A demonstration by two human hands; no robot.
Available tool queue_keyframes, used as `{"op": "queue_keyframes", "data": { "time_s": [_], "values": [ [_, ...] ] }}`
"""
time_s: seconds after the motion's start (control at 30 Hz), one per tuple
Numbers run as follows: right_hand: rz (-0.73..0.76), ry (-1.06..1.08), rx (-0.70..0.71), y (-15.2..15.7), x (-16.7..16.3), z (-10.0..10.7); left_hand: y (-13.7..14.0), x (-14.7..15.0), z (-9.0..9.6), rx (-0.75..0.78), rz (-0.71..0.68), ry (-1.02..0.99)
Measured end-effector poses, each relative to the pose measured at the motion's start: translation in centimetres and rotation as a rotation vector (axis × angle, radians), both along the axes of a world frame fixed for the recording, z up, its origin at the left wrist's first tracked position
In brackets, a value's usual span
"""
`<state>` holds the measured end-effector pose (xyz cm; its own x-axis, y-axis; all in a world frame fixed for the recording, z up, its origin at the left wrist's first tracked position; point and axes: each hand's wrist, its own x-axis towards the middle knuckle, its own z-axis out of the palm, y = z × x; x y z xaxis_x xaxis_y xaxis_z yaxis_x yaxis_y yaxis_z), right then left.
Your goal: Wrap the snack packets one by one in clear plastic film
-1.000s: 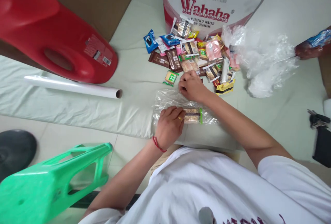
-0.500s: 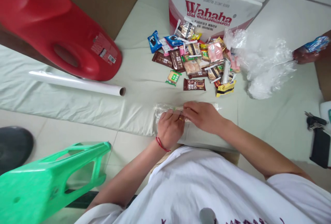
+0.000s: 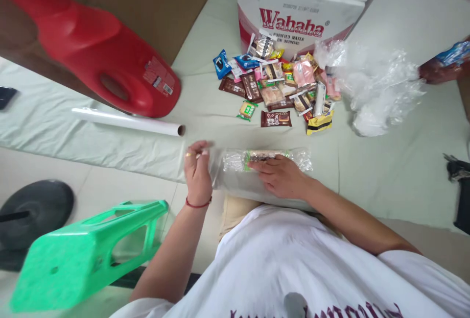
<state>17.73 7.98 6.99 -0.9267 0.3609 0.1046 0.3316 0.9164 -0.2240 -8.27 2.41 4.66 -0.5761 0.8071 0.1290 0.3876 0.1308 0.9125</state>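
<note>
A clear-wrapped packet of snacks (image 3: 270, 154) with green edging lies flat near the table's front edge. Crinkled clear wrap sticks out at both its ends. My right hand (image 3: 282, 176) rests on it from the near side, fingers stretched across the top. To the left of the packet, my left hand (image 3: 198, 173) is raised with its fingers curled and pinched. Clear film (image 3: 217, 168), faint and blurred, runs between that hand and the packet's left end. Beyond the packet, a brown cocoa snack bar (image 3: 276, 119) and a small green-and-white snack (image 3: 247, 110) lie on the cloth.
Mixed small snacks (image 3: 273, 87) are heaped before a Wahaha carton (image 3: 297, 19). Crumpled clear bags (image 3: 378, 87) lie to the right. A white roll (image 3: 128, 123) and a red jug (image 3: 121, 58) are on the left. A green stool (image 3: 84, 254) stands below the table edge.
My left hand has moved left, off the packet. My right hand has flattened over it, uncovering more of its left part. The view has shifted slightly.
</note>
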Motion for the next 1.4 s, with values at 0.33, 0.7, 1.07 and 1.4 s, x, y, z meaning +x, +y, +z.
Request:
{"op": "queue_keyframes", "data": {
  "time_s": [0.33,0.7,1.07,1.4],
  "values": [
    [0.023,-0.064,-0.044,0.3,0.2,0.6,1.7,-0.5,1.9,-0.328,-0.510,0.249],
    [0.034,0.422,-0.502,1.4,2.4,0.8,1.5,9.3,2.7,-0.245,-0.404,0.054],
    [-0.737,0.200,-0.703,4.9,7.1,0.6,-2.2,11.6,-1.7,-0.019,-0.481,0.868],
    [-0.958,0.478,-1.215,1.7,12.2,1.3,-1.7,11.4,-2.1,0.077,-0.410,0.807]
  ]
}}
